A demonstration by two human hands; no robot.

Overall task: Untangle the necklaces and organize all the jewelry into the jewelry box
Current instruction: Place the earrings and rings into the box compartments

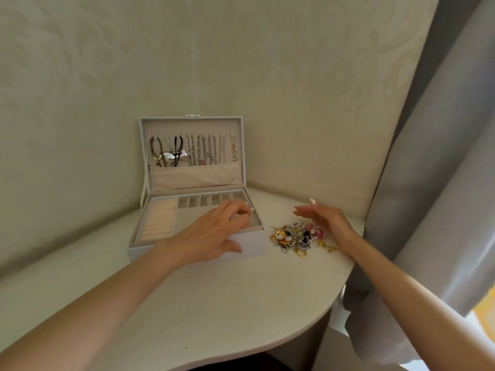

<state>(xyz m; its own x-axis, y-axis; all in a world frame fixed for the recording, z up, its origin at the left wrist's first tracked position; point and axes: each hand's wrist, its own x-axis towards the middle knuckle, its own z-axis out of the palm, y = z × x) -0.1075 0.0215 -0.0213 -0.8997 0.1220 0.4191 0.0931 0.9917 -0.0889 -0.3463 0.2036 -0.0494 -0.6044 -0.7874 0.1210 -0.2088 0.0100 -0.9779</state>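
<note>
Patterned pale wall (241, 62) fills the back, grey curtain (442, 156) hangs down the right side. White curved table (214, 303) below, both forearms reaching in over it. Jewelry box (254, 249) sits at the back of the table against the wall, lid up. Necklaces (198, 152) hang in a row inside the lid, separate and straight, their ends tucked into the fabric pocket; I judge the untangling part done. Ring rolls (159, 222) at the tray's left look bare, and the row of small compartments (211, 200) along the back looks unfilled as far as I can see. Left hand (214, 231) lies over the tray's right part, thumb against the box front, fingers curled, tips pinching a small pearl-like piece (251, 210) at the tray's right edge. Right hand (321, 218) hovers just above and behind the loose pile, fingers straight and apart, holding nothing. Pile of small jewelry (297, 238) lies on the table just beside the box's right end: gold hoops, pink stones, silver bits, heaped and touching. My read on handling: every piece is light, hard and slick, posts and hooks likely snag neighbours. Lift one piece by its body with fingertips, not a handful. Pearl piece is tiny; a firm pinch, lower it into a compartment rather than drop it.
</note>
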